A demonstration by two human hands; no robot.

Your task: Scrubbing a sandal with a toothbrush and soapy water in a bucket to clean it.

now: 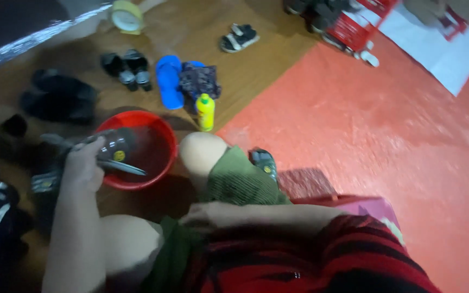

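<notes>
1. Your left hand [85, 163] sits at centre left of the frame, fingers wrapped around a dark sandal [112, 147], which it holds over the near-left rim of a red basin [161, 163].
2. The sandal lies roughly level, its toe pointing right into the basin; a small yellow mark shows on its side. The view is blurred, so you cannot tell whether the sole touches the inside of the basin.
3. Your right hand [204, 214] rests at lower centre on the green shorts [240, 182], just below the raised knee. The fingers lie loosely curled and hold nothing that can be seen.
4. A second dark sandal [264, 163] lies on the floor just right of that knee, at centre frame, well apart from the one in your left hand.
5. A yellow bottle [206, 111] stands upright just above and right of the basin, near its rim but apart from it.
6. Above the bottle, at upper centre, lie a blue slipper [169, 81] and a dark patterned cloth [199, 80], touching each other.
7. A pair of black sandals [128, 68] lies to the left of the slipper, and another dark sandal [239, 38] sits further up, right of centre.
8. A red crate [362, 27] stands at the upper right.
</notes>
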